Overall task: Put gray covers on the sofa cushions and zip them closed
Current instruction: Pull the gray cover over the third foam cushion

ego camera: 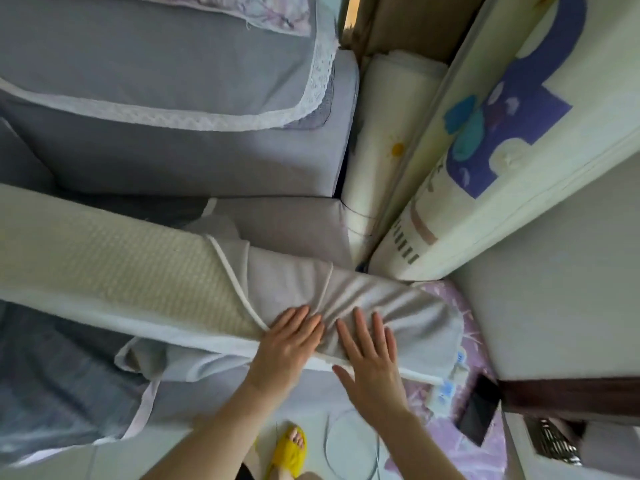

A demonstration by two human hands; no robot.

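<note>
A long sofa cushion (114,265) with a cream mesh top lies across the middle of the view. A gray cover (398,306) with white piping is pulled over its right end, and the rest of the cover hangs bunched below the front edge (156,358). My left hand (287,344) lies flat on the cover's wrinkled edge, fingers straight. My right hand (370,358) presses flat on the covered end, fingers spread. No zipper is visible.
A gray sofa (173,140) with a lace-trimmed throw fills the upper left. A rolled white mat (381,150) and a folded play mat (502,133) stand to the right. A dark phone (479,408) lies on purple patterned fabric at lower right. A yellow slipper (289,452) is below.
</note>
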